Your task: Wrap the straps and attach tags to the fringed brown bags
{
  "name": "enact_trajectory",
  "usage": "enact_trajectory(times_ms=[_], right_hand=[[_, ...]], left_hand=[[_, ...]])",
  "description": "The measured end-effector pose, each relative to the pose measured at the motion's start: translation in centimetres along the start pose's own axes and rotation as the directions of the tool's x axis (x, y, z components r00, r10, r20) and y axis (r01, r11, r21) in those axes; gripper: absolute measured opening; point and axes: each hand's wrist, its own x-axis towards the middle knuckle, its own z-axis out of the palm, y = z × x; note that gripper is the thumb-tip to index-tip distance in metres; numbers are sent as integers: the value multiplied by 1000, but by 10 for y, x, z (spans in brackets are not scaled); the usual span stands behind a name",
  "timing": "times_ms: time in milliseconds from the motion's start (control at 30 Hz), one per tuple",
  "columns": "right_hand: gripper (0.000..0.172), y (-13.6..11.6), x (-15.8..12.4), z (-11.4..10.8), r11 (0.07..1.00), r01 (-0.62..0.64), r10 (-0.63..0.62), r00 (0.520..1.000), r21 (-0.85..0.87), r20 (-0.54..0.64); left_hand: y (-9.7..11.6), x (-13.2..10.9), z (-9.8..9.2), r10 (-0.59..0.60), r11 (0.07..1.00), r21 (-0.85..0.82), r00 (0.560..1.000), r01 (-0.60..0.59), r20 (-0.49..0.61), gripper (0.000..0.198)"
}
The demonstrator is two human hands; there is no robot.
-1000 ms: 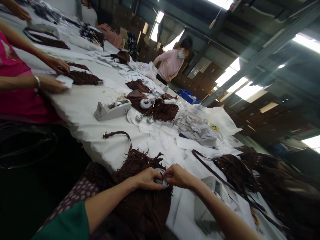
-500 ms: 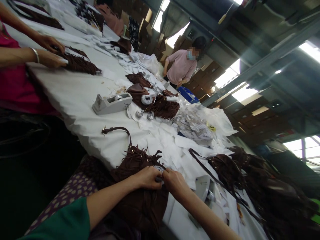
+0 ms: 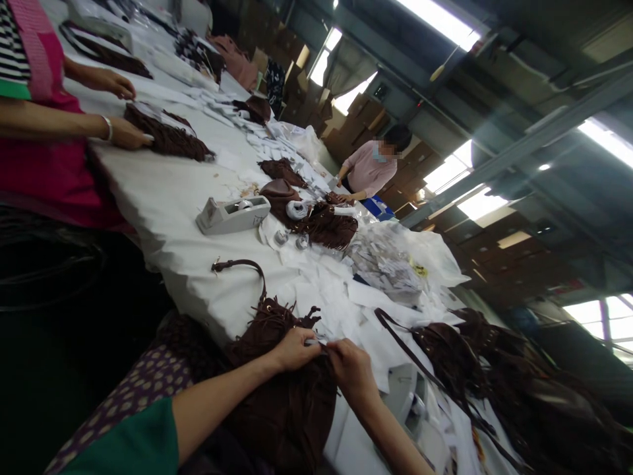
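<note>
My left hand (image 3: 295, 349) and my right hand (image 3: 352, 371) meet at the top of a dark brown fringed suede bag (image 3: 281, 402). Their fingertips pinch a small white piece (image 3: 312, 342) at the bag's upper edge, and most of it is hidden by my fingers. A brown leather strap (image 3: 238, 265) curves away from the bag across the table. My left forearm, with a green sleeve, lies over the bag's near side.
The long table has a white cover (image 3: 168, 198). A grey tape dispenser (image 3: 233, 216) and more fringed bags lie on it, with a plastic bag of paper pieces (image 3: 390, 265). A co-worker's hands (image 3: 123, 134) rest on another fringed bag at left.
The white piece shows less between my fingers, and my right hand has shifted slightly lower. The co-worker at left has moved their hands along the fringed bag, and the standing person has bent toward the table.
</note>
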Motion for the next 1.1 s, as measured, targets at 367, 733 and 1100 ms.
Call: enact_trajectory(times_ms=[367, 733, 1100], right_hand=[[32, -14, -18, 49, 977, 146, -191, 919, -154, -344], [70, -16, -39, 76, 951, 159, -236, 928, -266, -287], [62, 101, -163, -35, 417, -708, 894, 204, 570, -400]], left_hand=[[2, 2, -11, -179, 858, -439, 957, 266, 230, 30], [4, 5, -13, -255, 782, -509, 930, 359, 264, 36], [-15, -1, -12, -273, 825, -430, 925, 367, 265, 35]])
